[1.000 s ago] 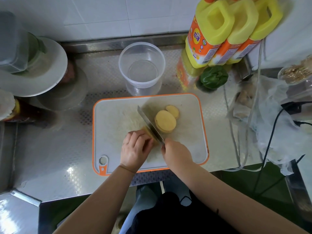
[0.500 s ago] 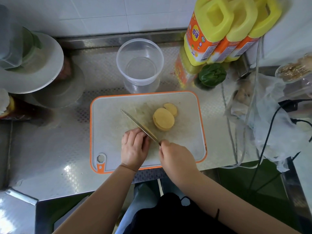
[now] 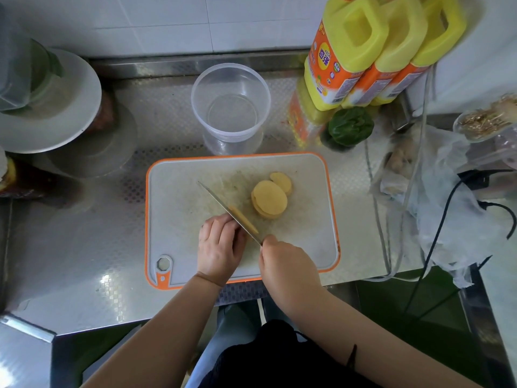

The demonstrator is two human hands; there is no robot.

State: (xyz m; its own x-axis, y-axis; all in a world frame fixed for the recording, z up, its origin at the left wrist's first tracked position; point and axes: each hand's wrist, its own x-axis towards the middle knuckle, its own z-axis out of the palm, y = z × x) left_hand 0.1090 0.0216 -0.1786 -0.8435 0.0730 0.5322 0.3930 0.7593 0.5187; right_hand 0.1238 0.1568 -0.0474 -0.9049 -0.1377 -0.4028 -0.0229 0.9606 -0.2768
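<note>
A white cutting board (image 3: 179,208) with an orange rim lies on the steel counter. On it sits a stack of round yellow potato slices (image 3: 270,202). My right hand (image 3: 288,268) grips the handle of a knife (image 3: 223,210), whose blade points up and left across the board. A thin potato slice (image 3: 244,219) clings to the blade's right side. My left hand (image 3: 219,246), fingers curled, holds down the rest of the potato, which is hidden under it, just left of the blade.
A clear plastic tub (image 3: 230,103) stands behind the board. Three yellow bottles (image 3: 363,49) and a green pepper (image 3: 349,127) are at the back right. Plastic bags (image 3: 447,208) and black cables (image 3: 436,239) lie to the right. A white plate (image 3: 70,119) sits at the left.
The knife rose off the potato, swung its tip leftward, and now comes down again with a fresh slice stuck to the blade. My left hand shifted slightly left on the potato.
</note>
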